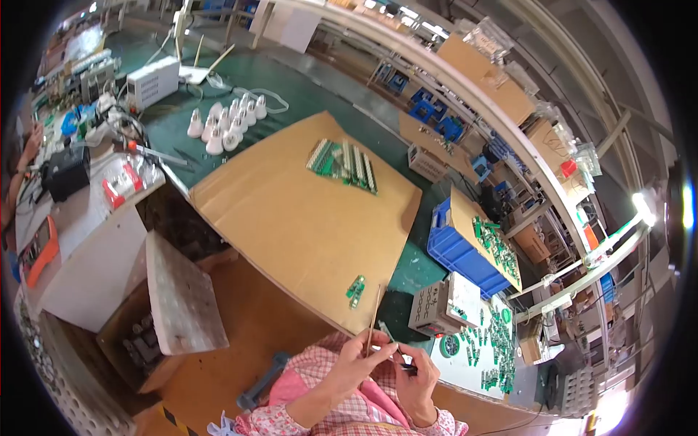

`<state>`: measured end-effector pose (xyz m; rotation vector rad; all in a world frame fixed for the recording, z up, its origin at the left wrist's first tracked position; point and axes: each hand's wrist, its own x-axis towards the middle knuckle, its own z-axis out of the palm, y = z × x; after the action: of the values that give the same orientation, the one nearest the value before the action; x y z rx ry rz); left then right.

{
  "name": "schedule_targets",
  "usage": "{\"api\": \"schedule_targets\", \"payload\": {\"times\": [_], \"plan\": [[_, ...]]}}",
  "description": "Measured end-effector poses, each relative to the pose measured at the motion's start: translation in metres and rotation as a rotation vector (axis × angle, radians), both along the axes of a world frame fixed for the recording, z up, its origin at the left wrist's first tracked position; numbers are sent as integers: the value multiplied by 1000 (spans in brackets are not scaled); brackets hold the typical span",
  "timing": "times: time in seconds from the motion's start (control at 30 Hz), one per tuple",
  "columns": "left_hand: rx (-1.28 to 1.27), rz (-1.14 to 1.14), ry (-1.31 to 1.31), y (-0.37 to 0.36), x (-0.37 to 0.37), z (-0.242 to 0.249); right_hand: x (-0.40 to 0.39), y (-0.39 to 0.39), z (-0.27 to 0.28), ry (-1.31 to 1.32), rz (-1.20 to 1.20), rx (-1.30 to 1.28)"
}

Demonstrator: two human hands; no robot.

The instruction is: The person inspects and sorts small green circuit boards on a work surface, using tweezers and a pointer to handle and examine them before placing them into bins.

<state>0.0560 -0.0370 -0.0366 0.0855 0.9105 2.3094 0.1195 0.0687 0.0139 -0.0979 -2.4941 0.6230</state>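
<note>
In front of my body, close together at the board's near edge, are both hands. My left hand [358, 365] is closed, its thumb and fingers pinched on a thin brown stick [374, 320] that points up and away. Closed beside it, my right hand [419, 376] grips a slim tool with a black end [408, 367]; its kind I cannot tell. A short greyish piece [385, 330] juts out between the two hands. Beyond them, a small green circuit board [355, 291] lies on the brown cardboard sheet [291, 218].
Rows of green circuit boards [343, 166] lie on the cardboard's far part. White bulb-shaped parts [229, 120] stand behind it. To the right are a blue crate [465, 254], a printed carton [429, 309] and a white surface with many small green boards [498, 349]. At left, another person's hand [33, 138] shows.
</note>
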Motion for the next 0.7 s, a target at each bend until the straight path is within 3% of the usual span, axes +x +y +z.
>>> {"api": "schedule_targets", "payload": {"times": [0.1, 0.2, 0.23, 0.37, 0.7], "plan": [[-69, -46, 140, -1, -4, -3, 9, 8, -3, 12, -46, -53], [-243, 186, 403, -4, -10, 6, 21, 22, -9, -30, -111, -266], [-304, 151, 388, -8, -12, 8, 27, 27, -8, -143, -134, -435], [-450, 28, 599, -12, -15, 17, 39, 31, 5, -139, -87, -729], [-584, -169, 704, 0, -25, 43, 49, 63, 15, -226, -74, -751]]}}
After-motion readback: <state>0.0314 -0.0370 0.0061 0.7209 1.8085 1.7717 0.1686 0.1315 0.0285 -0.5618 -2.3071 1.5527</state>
